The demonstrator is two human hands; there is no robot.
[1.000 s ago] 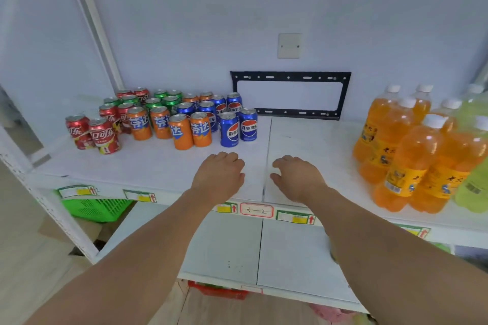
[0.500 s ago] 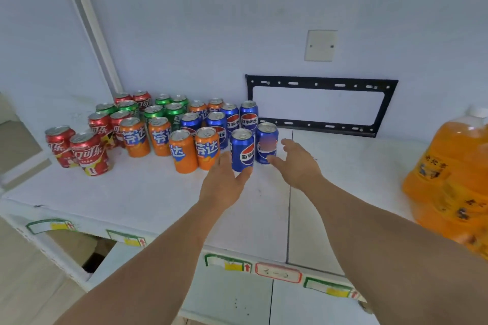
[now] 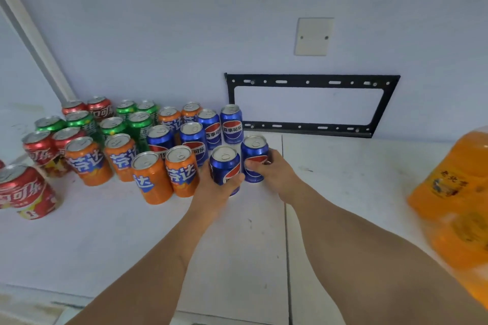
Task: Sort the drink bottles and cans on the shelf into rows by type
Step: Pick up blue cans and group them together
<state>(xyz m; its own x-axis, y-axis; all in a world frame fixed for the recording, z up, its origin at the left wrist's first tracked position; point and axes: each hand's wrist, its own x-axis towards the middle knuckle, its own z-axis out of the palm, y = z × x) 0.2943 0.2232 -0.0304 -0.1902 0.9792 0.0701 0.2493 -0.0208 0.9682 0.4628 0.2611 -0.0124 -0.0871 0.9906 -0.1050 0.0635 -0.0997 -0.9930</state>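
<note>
here, each hand's grip, left (image 3: 211, 190) and right (image 3: 274, 171), clamps one front blue can (image 3: 224, 166), likely to start a blue row.

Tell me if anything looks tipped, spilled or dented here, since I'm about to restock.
Nothing spilled or visibly dented. All the cans stand upright, including the two blue cans gripped by the left hand and right hand. Only the red cans look loosely scattered rather than in rows.

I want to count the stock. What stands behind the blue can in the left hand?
Behind the blue can that the left hand grips stand more blue cans. Their lower parts are hidden.
</note>
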